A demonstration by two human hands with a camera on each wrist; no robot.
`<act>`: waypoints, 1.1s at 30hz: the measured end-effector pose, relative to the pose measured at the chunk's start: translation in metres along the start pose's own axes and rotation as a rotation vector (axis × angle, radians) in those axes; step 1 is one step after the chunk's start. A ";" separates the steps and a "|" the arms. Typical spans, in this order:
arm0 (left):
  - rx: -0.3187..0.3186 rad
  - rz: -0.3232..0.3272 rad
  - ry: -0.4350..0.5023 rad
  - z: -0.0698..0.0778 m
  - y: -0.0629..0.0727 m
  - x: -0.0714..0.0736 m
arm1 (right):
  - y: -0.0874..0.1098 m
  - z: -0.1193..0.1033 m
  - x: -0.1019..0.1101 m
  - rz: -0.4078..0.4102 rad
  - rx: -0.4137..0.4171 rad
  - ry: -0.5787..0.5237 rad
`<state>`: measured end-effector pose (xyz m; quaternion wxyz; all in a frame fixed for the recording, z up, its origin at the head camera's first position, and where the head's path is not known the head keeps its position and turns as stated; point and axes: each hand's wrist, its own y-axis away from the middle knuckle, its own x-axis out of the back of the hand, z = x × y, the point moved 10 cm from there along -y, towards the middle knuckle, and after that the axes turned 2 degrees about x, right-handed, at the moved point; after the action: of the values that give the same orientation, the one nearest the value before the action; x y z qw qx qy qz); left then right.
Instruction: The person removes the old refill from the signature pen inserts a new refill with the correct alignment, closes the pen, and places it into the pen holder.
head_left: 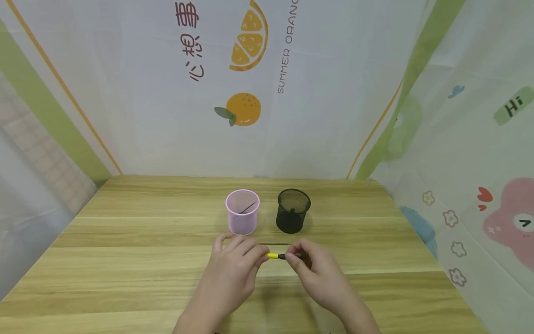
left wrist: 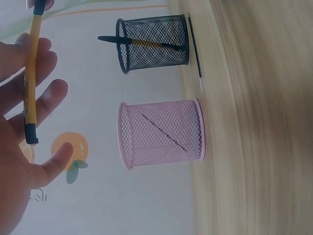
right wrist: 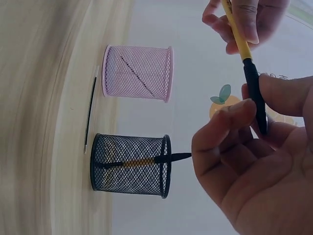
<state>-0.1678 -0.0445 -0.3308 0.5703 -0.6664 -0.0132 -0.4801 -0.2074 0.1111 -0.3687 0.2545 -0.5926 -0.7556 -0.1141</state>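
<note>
Both hands hold a yellow-and-black pen between them, level above the table in the head view. My left hand pinches its yellow barrel. At the other end, the thumb and fingers of my right hand grip the black part, which tapers to a point in the right wrist view. Just beyond the hands, a thin dark pen refill lies on the table. A pink mesh cup stands behind the left hand with a thin dark stick leaning inside.
To the right of the pink cup stands a black mesh cup, holding another yellow-and-black pen whose black end rises past the rim. The wooden table meets a printed white cloth at the back, and more cloth hangs at both sides.
</note>
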 end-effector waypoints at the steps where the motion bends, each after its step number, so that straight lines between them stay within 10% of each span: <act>1: 0.002 -0.005 0.000 0.000 0.000 0.000 | 0.000 0.000 0.000 0.006 -0.003 -0.003; 18: 0.007 -0.025 0.001 -0.003 0.001 0.000 | 0.000 -0.006 -0.004 -0.030 0.093 0.109; 33: -0.029 0.026 0.029 0.001 0.000 0.007 | -0.001 0.004 -0.014 -0.156 -0.005 0.118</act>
<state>-0.1640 -0.0475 -0.3259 0.5668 -0.6679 0.0108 -0.4823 -0.2069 0.1011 -0.3791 0.2875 -0.5251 -0.7828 -0.1701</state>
